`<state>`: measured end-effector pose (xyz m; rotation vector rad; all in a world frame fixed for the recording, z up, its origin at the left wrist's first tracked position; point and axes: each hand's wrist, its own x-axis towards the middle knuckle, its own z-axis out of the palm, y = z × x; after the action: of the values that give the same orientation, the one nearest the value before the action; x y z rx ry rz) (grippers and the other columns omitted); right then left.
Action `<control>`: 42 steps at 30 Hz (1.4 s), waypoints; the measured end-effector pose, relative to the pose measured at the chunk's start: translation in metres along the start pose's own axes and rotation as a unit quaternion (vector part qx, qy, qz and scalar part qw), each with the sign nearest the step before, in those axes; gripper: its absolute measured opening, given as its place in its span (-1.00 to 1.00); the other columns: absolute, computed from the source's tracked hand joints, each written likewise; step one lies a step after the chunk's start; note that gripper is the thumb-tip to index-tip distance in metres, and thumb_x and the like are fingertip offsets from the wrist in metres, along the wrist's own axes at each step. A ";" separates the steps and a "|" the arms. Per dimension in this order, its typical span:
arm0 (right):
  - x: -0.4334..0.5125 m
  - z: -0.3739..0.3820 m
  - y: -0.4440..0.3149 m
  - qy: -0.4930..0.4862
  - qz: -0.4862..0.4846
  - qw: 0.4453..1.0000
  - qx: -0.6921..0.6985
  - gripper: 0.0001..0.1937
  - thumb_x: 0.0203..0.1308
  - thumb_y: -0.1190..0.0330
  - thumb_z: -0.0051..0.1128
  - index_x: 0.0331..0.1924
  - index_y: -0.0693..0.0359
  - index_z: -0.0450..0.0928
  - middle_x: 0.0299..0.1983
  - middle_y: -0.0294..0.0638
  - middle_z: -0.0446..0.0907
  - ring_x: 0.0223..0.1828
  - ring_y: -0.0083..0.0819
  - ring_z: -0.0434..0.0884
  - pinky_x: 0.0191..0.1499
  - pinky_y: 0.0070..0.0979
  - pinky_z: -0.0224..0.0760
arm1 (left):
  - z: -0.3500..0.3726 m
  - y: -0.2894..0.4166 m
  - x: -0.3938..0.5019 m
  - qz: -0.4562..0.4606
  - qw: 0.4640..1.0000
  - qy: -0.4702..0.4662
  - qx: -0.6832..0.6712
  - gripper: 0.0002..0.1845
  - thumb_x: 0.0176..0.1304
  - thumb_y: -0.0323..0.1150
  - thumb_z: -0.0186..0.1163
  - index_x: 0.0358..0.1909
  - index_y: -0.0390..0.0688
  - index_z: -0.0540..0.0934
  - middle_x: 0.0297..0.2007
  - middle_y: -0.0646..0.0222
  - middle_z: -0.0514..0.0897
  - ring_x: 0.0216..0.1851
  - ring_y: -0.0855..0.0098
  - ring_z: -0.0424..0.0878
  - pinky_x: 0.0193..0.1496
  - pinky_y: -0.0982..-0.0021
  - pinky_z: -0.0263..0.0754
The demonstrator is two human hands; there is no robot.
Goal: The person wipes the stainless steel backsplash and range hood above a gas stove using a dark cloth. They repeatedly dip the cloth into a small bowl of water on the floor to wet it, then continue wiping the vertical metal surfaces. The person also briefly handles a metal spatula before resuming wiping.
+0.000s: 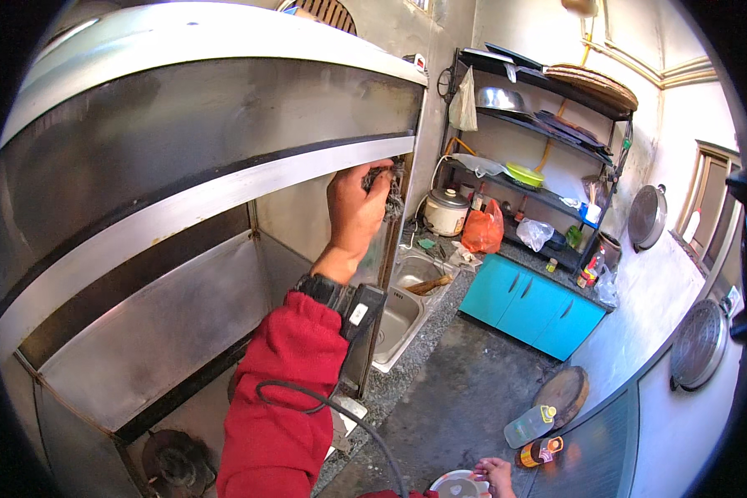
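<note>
My left hand (356, 202), in a red sleeve with a black strapped device at the wrist, is raised to the right end of a metal range hood (224, 112). Its fingers grip a dark steel wool scourer (391, 193) beside the vertical edge of the cooking enclosure, just under the hood's pale strip. Low in the picture, my right hand (495, 474) is over the rim of a basin (457, 485) holding greyish water; its fingers are partly bent and I see nothing in them. A gas burner (177, 464) sits inside the enclosure at the lower left.
A double steel sink (401, 317) with a brush in it adjoins the enclosure. Beyond stand a rice cooker (446, 211), a loaded black shelf rack (548, 124) and turquoise cabinets (535, 305). On the floor are two bottles (530, 426) (540, 452) and a round wooden board (561, 395).
</note>
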<state>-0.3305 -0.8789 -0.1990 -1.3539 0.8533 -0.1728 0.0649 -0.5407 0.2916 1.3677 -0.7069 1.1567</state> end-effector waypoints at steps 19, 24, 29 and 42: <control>-0.007 0.014 -0.028 -0.004 -0.005 1.000 -0.029 -0.85 0.27 0.48 0.03 -0.18 0.40 0.54 -0.40 -0.05 0.65 -0.46 -0.33 0.67 -0.53 -0.42 0.58 | 0.004 0.000 -0.002 0.035 0.998 0.039 -0.023 -0.84 0.18 -0.55 0.17 -0.20 -0.21 0.63 -0.23 0.24 0.64 -0.14 0.33 0.57 -0.01 0.36 0.43; -0.010 0.004 -0.015 -0.020 0.004 1.000 -0.004 -0.84 0.29 0.41 0.05 -0.16 0.30 0.58 -0.38 -0.12 0.64 -0.44 -0.35 0.66 -0.47 -0.43 0.58 | -0.002 0.011 -0.024 0.083 0.996 -0.026 0.014 -0.74 0.19 -0.47 0.14 -0.07 -0.28 0.57 -0.02 0.11 0.51 0.02 0.16 0.49 0.11 0.26 0.37; 0.001 -0.006 -0.010 -0.018 0.009 1.000 0.004 -0.83 0.29 0.43 0.05 -0.14 0.32 0.57 -0.39 -0.10 0.64 -0.46 -0.32 0.66 -0.51 -0.41 0.60 | -0.031 0.001 -0.051 0.119 0.979 -0.160 0.049 -0.43 0.06 -0.59 0.11 0.21 -0.21 0.40 0.18 0.10 0.36 0.18 0.06 0.39 0.22 0.24 0.32; 0.006 0.002 -0.010 0.002 0.008 1.000 0.028 -0.85 0.28 0.46 0.05 -0.15 0.34 0.57 -0.40 -0.07 0.64 -0.47 -0.29 0.67 -0.54 -0.40 0.59 | 0.006 -0.001 0.013 0.122 0.992 -0.006 0.038 -0.65 0.08 -0.68 0.13 -0.09 -0.16 0.61 -0.16 0.17 0.65 -0.05 0.15 0.58 0.01 0.28 0.45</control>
<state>-0.3215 -0.8838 -0.1929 -1.2954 0.8557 -0.1855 0.0714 -0.5436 0.3041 1.3799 -0.8635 1.3822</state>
